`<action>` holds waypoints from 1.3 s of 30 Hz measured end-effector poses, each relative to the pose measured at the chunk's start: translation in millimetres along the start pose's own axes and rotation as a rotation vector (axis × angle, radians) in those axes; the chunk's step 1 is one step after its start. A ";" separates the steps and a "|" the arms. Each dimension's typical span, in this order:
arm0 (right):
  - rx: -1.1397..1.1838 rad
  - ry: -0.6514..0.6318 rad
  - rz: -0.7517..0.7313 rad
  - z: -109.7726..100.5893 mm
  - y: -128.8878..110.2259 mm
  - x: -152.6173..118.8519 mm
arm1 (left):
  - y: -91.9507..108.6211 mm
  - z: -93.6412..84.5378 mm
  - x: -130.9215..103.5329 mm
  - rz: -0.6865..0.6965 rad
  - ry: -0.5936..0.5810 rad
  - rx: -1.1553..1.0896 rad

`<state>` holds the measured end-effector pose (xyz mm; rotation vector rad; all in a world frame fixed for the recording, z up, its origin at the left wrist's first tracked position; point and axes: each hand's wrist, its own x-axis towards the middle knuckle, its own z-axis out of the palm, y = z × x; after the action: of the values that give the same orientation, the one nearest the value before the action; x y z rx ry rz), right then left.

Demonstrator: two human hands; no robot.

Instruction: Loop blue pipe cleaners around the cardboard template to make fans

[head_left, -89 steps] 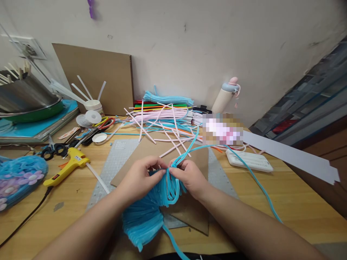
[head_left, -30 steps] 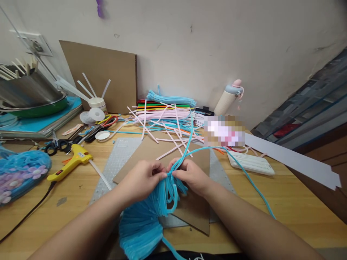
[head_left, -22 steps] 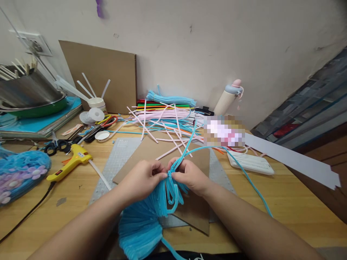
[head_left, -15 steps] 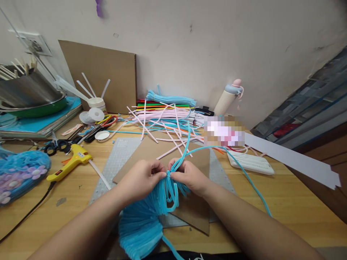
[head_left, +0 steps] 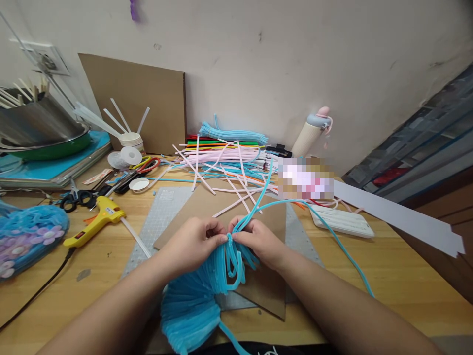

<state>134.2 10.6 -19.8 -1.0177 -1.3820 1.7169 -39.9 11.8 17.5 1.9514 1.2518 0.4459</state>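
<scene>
A curved, ribbed piece made of many blue pipe cleaners [head_left: 192, 310] hangs below both hands, over the front of the table. My left hand [head_left: 195, 244] pinches its top edge between thumb and forefinger. Right beside it, my right hand [head_left: 260, 241] pinches the same edge, where two long blue pipe cleaner ends [head_left: 264, 192] come out past its fingers. One end points up and back; the other arcs off to the right and down to the table. Loose loops dangle under the fingertips. The exact hold inside the pinches is partly hidden.
Brown cardboard [head_left: 269, 276] lies on a grey cutting mat [head_left: 155, 217] beneath the hands. To the left are a yellow glue gun [head_left: 98, 222], scissors [head_left: 79, 197] and a flowered blue piece [head_left: 29, 241]. Pipe cleaner bundles [head_left: 225, 153], a bottle [head_left: 310, 130] and a white power bank [head_left: 342, 222] stand behind.
The upright blue pipe cleaner end has swung to the right. Both hands stay almost in place, still pinching the blue piece.
</scene>
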 end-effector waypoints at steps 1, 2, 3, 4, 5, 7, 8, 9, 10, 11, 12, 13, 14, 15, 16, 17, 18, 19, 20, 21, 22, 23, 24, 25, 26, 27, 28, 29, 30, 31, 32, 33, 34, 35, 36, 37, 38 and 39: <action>0.021 -0.008 -0.010 0.3 0.0 -0.4 | -0.3 0.0 -0.1 0.000 0.001 0.002; 0.028 -0.016 -0.024 0.6 0.1 -0.9 | -0.5 -0.1 -0.1 0.000 0.001 0.004; 0.021 -0.023 -0.039 0.7 0.2 -1.3 | -0.6 -0.3 -0.2 0.000 -0.002 0.003; 0.003 -0.033 -0.046 0.6 0.4 -1.5 | -0.7 -0.5 -0.2 0.001 -0.008 -0.001; -0.016 -0.041 -0.047 0.0 0.6 -1.4 | -0.7 -0.8 -0.2 0.003 -0.012 -0.007; -0.022 -0.046 -0.031 -1.8 1.0 -0.8 | -1.0 -1.3 0.0 0.002 -0.014 -0.024; -0.007 -0.048 -0.017 -2.9 0.9 -0.3 | -1.3 -1.5 0.2 0.000 -0.013 -0.036; 0.007 -0.050 -0.002 -4.0 0.5 0.1 | -1.5 -1.6 0.3 -0.002 -0.012 -0.048; 0.007 -0.050 0.006 -4.8 -0.3 0.4 | -1.6 -1.6 0.5 -0.006 -0.012 -0.056; -0.015 -0.049 0.007 -5.2 -1.4 0.5 | -1.7 -1.7 0.6 -0.008 -0.014 -0.060; -0.053 -0.046 0.000 -5.2 -2.6 0.3 | -1.6 -1.7 0.6 -0.010 -0.017 -0.061; -0.100 -0.042 -0.013 -4.9 -3.9 0.0 | -1.4 -1.7 0.7 -0.011 -0.021 -0.059; -0.144 -0.034 -0.028 -4.4 -5.1 -0.6 | -1.0 -1.8 0.7 -0.010 -0.024 -0.055; -0.177 -0.026 -0.038 -3.6 -5.9 -1.2 | -0.7 -1.8 0.8 -0.005 -0.027 -0.052; -0.196 -0.019 -0.042 -2.9 -6.3 -1.7 | -0.4 -1.8 0.9 0.002 -0.029 -0.050; -0.203 -0.011 -0.042 -2.1 -6.3 -2.1 | -0.3 -1.8 1.2 0.014 -0.030 -0.052; -0.201 0.003 -0.043 -1.5 -5.8 -2.4 | -0.3 -1.6 1.6 0.029 -0.029 -0.061; -0.195 0.021 -0.046 -1.0 -5.2 -2.4 | -0.5 -1.4 2.1 0.048 -0.022 -0.078; -0.184 0.040 -0.050 -0.6 -4.4 -2.4 | -0.9 -1.0 2.7 0.069 -0.006 -0.103; -0.171 0.059 -0.056 -0.3 -3.6 -2.2 | -1.4 -0.6 3.3 0.092 0.015 -0.133; -0.160 0.075 -0.062 0.0 -2.8 -1.9 | -1.9 0.0 3.8 0.116 0.038 -0.160; -0.152 0.087 -0.066 0.1 -2.2 -1.5 | -2.3 0.7 4.2 0.139 0.058 -0.180; -0.146 0.095 -0.068 0.1 -1.7 -1.2 | -2.6 1.3 4.5 0.158 0.072 -0.190; -0.143 0.099 -0.070 0.1 -1.2 -0.8 | -2.8 1.9 4.6 0.173 0.078 -0.190; -0.141 0.102 -0.073 0.0 -0.8 -0.5 | -2.9 2.3 4.6 0.185 0.079 -0.184; -0.141 0.106 -0.077 -0.2 -0.5 -0.3 | -2.9 2.6 4.5 0.194 0.079 -0.173; -0.143 0.109 -0.081 -0.3 -0.3 -0.2 | -2.8 2.7 4.3 0.201 0.081 -0.159; -0.145 0.111 -0.086 -0.4 -0.1 -0.1 | -2.6 2.6 4.1 0.208 0.084 -0.144; -0.144 0.113 -0.090 -0.4 -0.1 -0.2 | -2.4 2.3 3.8 0.215 0.086 -0.130; -0.142 0.116 -0.094 -0.2 -0.1 -0.4 | -2.0 1.7 3.6 0.223 0.086 -0.117; -0.138 0.119 -0.100 0.1 -0.3 -0.7 | -1.4 1.1 3.3 0.231 0.083 -0.105; -0.133 0.124 -0.106 0.5 -0.3 -1.0 | -0.8 0.4 3.0 0.239 0.079 -0.096; -0.128 0.132 -0.111 1.1 -0.3 -1.2 | -0.1 -0.2 2.7 0.248 0.075 -0.087; -0.124 0.141 -0.117 1.7 -0.1 -1.3 | 0.5 -0.6 2.5 0.255 0.072 -0.077; -0.119 0.148 -0.127 2.3 0.2 -1.3 | 1.0 -0.7 2.4 0.259 0.070 -0.067; -0.117 0.153 -0.144 2.9 0.8 -1.1 | 1.1 -0.5 2.5 0.259 0.073 -0.059; -0.119 0.155 -0.170 3.3 1.4 -0.8 | 0.9 0.1 2.9 0.252 0.080 -0.054; -0.125 0.156 -0.205 3.7 2.1 -0.4 | 0.4 1.1 3.5 0.236 0.089 -0.054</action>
<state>131.0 8.3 -21.3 -1.0162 -1.4520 1.3883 -37.4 14.4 16.7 2.0613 1.0548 0.6847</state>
